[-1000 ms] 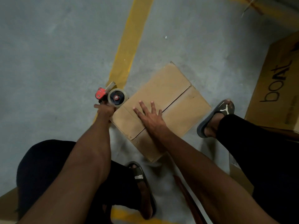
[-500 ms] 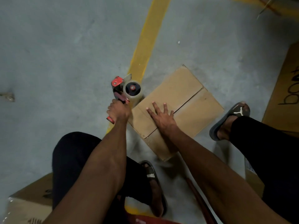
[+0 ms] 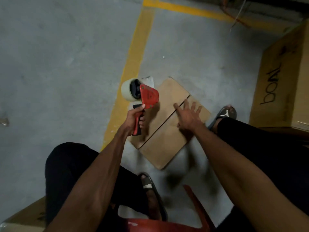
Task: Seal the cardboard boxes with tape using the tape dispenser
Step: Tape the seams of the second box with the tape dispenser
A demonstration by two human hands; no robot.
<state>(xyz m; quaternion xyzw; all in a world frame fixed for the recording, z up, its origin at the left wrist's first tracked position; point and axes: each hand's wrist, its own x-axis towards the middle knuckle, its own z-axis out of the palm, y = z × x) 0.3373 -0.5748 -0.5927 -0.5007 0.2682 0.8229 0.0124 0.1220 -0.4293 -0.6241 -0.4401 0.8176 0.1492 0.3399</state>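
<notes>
Lifted off the box's [image 3: 168,118] near corner, the tape dispenser [image 3: 142,96] is hanging in the left hand's [image 3: 133,119] curled fingers while the right hand [image 3: 189,116] is pressing spread fingers by the open seam [image 3: 167,117], likely awaiting the first strip.

Three cardboard boxes [image 3: 168,118], one tape dispenser [image 3: 143,99], two hands [image 3: 188,117], two sandals [image 3: 225,114].

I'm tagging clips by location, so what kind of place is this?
Probably a warehouse or storage bay: a bare concrete floor with painted yellow lines, and big cardboard cartons stacked beside the small box being taped.
</notes>
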